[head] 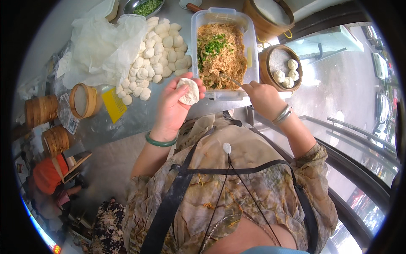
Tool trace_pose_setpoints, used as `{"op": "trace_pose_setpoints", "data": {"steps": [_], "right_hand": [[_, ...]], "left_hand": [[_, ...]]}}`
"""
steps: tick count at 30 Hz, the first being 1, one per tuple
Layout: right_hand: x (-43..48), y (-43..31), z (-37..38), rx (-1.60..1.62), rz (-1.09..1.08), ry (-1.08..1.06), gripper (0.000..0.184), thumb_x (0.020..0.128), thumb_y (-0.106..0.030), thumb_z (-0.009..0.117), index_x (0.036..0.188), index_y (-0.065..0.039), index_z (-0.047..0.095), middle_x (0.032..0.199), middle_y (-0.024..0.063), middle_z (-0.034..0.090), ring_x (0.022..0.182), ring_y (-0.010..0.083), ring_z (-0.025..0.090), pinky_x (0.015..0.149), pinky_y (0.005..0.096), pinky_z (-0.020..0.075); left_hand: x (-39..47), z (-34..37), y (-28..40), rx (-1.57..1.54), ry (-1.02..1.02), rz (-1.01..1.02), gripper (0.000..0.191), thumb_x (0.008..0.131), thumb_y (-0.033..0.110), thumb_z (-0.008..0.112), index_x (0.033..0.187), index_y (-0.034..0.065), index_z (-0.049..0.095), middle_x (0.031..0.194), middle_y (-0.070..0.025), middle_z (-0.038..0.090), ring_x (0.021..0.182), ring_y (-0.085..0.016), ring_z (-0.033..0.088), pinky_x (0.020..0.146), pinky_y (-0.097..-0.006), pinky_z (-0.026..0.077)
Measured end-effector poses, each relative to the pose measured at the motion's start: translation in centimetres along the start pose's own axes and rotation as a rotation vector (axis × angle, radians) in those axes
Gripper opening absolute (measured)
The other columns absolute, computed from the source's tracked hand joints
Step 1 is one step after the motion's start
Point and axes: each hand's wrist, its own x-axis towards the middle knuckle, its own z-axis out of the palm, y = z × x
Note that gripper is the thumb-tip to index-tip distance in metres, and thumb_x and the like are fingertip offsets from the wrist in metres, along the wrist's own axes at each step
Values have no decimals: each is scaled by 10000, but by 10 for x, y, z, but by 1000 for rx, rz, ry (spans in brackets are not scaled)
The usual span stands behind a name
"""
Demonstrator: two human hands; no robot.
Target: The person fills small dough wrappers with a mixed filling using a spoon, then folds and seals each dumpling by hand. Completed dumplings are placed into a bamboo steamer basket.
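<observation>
My left hand [177,98] holds a flattened round dough wrapper [189,92], its thumb pressed on the near face. In my right hand [265,98] is a thin metal utensil [231,80], whose tip is sunk in the minced filling [225,60], so its shape is hidden. The filling, with chopped green onion [216,45] on top, lies in a clear plastic tub [224,96] in front of me. Just right of the tub, a round bamboo steamer [265,65] holds several pleated buns [288,82]. Many pale dough pieces [157,54] are heaped to the left of the tub.
Crumpled plastic sheeting [101,52] lies beside the dough. A yellow card [114,104] and a small steamer [84,101] rest on the metal table [95,133]. Stacked steamers [41,109] stand farther left. A bowl of chopped greens [147,8] sits behind. A person in orange [50,174] is at lower left.
</observation>
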Motion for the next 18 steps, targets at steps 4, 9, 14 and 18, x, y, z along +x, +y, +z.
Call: {"op": "trace_pose_setpoints", "data": {"steps": [4, 9, 14, 18], "right_hand": [[-19, 5, -27, 177, 97, 71, 206, 747, 44, 525, 942, -2, 571, 864, 165, 615, 732, 335, 641, 642, 402, 528], [-6, 8, -20, -31, 300, 88, 101, 766, 32, 525, 849, -10, 561, 815, 177, 632, 725, 353, 649, 636, 403, 535], [11, 4, 2, 146, 266, 129, 100, 758, 15, 531, 853, 23, 560, 713, 204, 624, 674, 386, 629, 625, 443, 515], [1, -3, 8, 395, 299, 200, 174, 813, 5, 505, 954, 50, 596, 737, 271, 608, 727, 432, 607, 672, 459, 487]], "left_hand": [[0, -4, 4, -143, 145, -1, 299, 959, 92, 488, 1255, 50, 505, 1239, -202, 566, 1120, -383, 577, 927, -458, 510], [1, -7, -11, -187, 112, 6, 310, 956, 86, 491, 1264, 58, 517, 1264, -193, 554, 1130, -381, 572, 921, -467, 511], [0, -7, -14, -277, 73, -107, 335, 938, 53, 506, 1273, 68, 505, 1233, -199, 567, 1128, -370, 574, 935, -464, 502], [4, -1, -16, -225, 110, -65, 327, 926, 53, 530, 1253, 52, 516, 1208, -199, 581, 1121, -363, 580, 931, -451, 505]]}}
